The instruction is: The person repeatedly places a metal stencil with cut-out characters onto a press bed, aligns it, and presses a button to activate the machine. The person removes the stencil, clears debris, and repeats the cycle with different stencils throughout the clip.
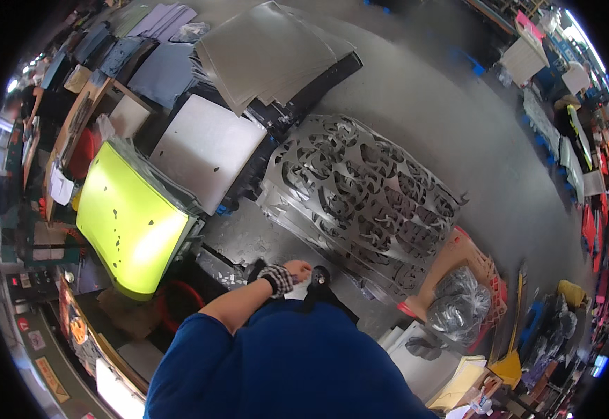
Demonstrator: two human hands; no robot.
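Note:
My left hand (pixel 298 269) is in front of my body, low in the middle of the picture, with a black-and-white checkered cuff (pixel 279 279) at its wrist. Its fingers look curled in; whatever they may hold is hidden. Just to its right shows a dark shoe (pixel 320 275). My right hand is out of sight. Nearest ahead and to the right lies a stack of grey sheets with cut-out shapes (pixel 360 181). Left of the hand stands a pile topped by a glossy yellow-green sheet (pixel 133 216).
Beyond the yellow pile is a stack with a silvery-white top sheet (pixel 210 150), and farther off a stack of grey sheets (pixel 269 52). At right, a clear plastic bag (pixel 460 304) rests on a brown, red-edged carrier (pixel 451 258). A yellow dustpan (pixel 507 368) stands beyond it.

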